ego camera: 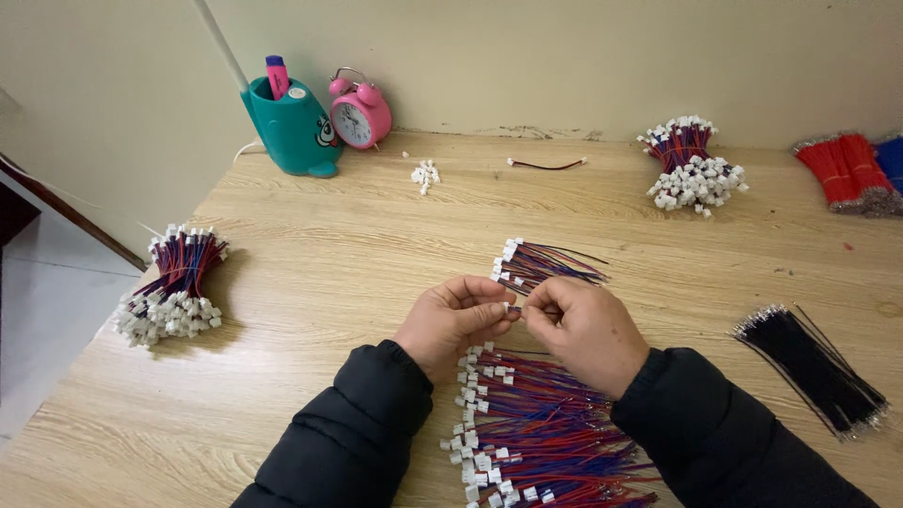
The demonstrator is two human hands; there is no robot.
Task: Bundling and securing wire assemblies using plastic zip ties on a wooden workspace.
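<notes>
Left hand: the left hand (451, 320) is closed, fingertips pinched on a small white connector (513, 308) held above the wooden table (376, 235).
Right hand: the right hand (583, 329) is closed on the same piece, its fingertips met against the left.
Work piece: it is kept between both hands, just over the loose wire pile (546, 433).
Handling: a firm pinch and straight alignment are judged necessary; the part is small.
Nearby: a short finished batch (541, 263) lies just beyond the hands; bundled harnesses (174, 287) rest well apart at left.
Obstruction: none is noted; black wires (814, 367) lie clear at right.
</notes>
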